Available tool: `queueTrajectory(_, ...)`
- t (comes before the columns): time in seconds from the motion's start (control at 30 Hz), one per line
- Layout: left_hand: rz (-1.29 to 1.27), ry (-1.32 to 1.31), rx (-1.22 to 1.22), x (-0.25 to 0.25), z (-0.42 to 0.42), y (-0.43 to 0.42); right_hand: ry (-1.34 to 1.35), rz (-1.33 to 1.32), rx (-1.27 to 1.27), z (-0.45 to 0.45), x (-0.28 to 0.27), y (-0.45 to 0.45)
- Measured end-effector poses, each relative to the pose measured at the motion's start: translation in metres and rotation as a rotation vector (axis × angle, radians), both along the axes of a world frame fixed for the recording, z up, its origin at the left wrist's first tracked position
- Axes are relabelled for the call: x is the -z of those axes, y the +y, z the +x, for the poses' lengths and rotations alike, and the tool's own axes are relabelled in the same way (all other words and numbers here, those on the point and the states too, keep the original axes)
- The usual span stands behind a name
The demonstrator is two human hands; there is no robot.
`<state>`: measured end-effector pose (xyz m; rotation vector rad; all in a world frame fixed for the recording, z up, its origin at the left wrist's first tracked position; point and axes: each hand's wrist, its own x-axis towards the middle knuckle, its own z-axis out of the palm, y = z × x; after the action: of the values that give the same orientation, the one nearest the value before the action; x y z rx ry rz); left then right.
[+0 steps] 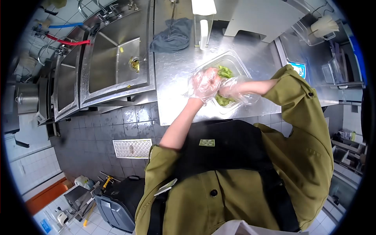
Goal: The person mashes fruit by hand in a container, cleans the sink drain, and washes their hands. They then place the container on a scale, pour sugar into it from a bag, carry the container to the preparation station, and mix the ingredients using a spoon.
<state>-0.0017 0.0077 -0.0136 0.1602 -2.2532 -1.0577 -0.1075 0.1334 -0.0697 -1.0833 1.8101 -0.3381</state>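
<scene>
Both my hands wear loose clear plastic gloves and are over a clear rectangular food container on the steel counter. Pieces of green leafy vegetable lie in it, and more green shows below my wrists. My left hand is curled closed at the container's left side; what its fingers hold, if anything, is hidden. My right hand reaches in from the right, down at the green pieces and close against the left hand. Its fingers cannot be made out.
A clear jug-like container with a white handle and a grey cloth are behind on the counter. Left is a steel sink with scraps at its drain. A grey machine body stands back right. A black bin is on the floor.
</scene>
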Motion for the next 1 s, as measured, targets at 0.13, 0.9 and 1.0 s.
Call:
queueTrajectory(0.13,0.018,0.018,0.023,0.002,-0.001,-0.003,-0.025,-0.203,0.053,0.002,-0.009,0.0)
queueTrajectory(0.9,0.188,0.032,0.182,0.007,-0.023,-0.03,0.296,-0.38,-0.023,0.001,-0.006,-0.029)
queueTrajectory(1.0,0.294,0.013,0.203,0.011,-0.024,-0.033,0.541,-0.341,-0.324,-0.006,-0.012,-0.022)
